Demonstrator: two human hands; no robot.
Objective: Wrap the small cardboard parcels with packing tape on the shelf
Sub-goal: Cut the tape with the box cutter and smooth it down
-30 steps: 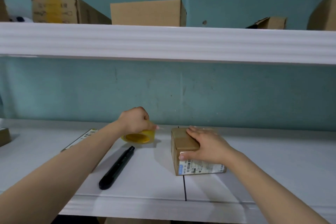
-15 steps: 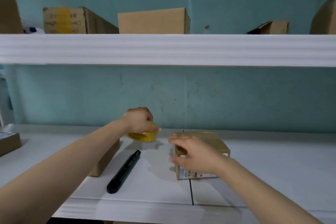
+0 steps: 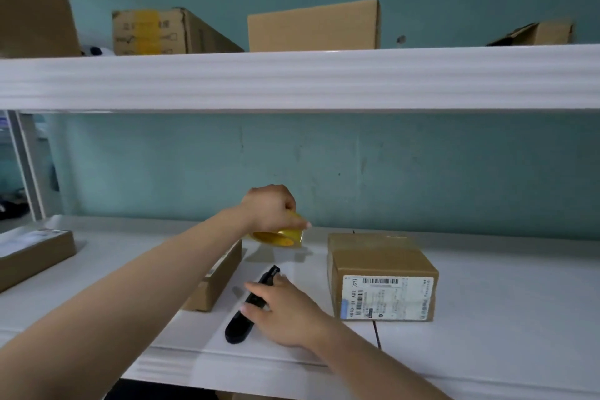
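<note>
Your left hand (image 3: 271,208) gripped the yellow packing tape roll (image 3: 280,237), fingers curled round it, and held it clear of the lower shelf (image 3: 503,302), near the back wall. Your right hand (image 3: 287,313) lay over the black cutter (image 3: 235,331) on the shelf. Whether its fingers had closed on the cutter could not be told.

The labelled parcel (image 3: 383,269) stood on the shelf just right of the cutter, touched by neither hand. A glossy band across its top suggested tape already applied. No strand from roll to parcel was visible. Judged from this, that parcel was at or near the cutting step.

Two parcels lay further left: a flat parcel (image 3: 211,289) under your left forearm and an end parcel (image 3: 32,253) at the far left. No tape could be made out on either, so both probably remained to be wrapped.
</note>
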